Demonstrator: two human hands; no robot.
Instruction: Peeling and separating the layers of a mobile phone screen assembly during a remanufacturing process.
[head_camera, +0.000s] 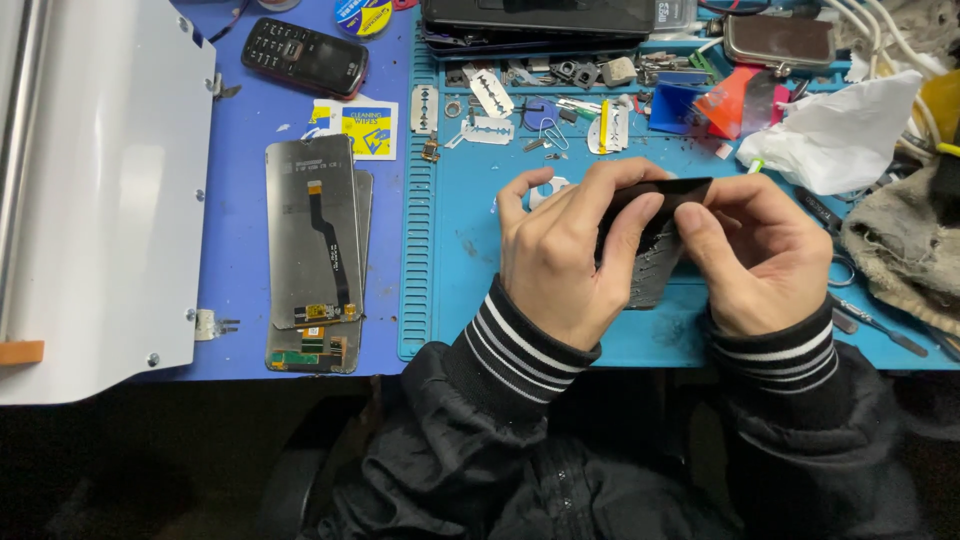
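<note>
Head view: a dark phone panel (655, 235) sits between both hands, lifted edge-up just above the blue mat (480, 270) at the middle of the frame. The left hand (560, 260) clasps it from 9 o'clock, with fingers (625, 205) curled over the top edge and the thumb behind, which seems meant to keep the thin part from twisting. The right hand (765, 255) closes on it from 3 o'clock, its thumb (700, 235) pressed against the face near the upper corner, a pinch that probably lets that hand work along the edge while the other steadies. Specks on the lower part of the panel look like glue residue or broken glass; which, cannot be told.

At 12 o'clock of the hands, razor blades (490, 110) and small metal bits lie in the mat's tray slots, within easy reach. A crumpled white tissue (840, 130) lies at 2 o'clock, and a grey rag (900, 250) at 3 o'clock. At 9 o'clock, off the mat on the worktop (240, 200), two screen assemblies (310, 250) lie stacked face down with their flex cables up, likely set aside out of the working area. A keypad phone (305, 55) lies at 11 o'clock, and a white metal sheet (100, 200) covers the far left.
</note>
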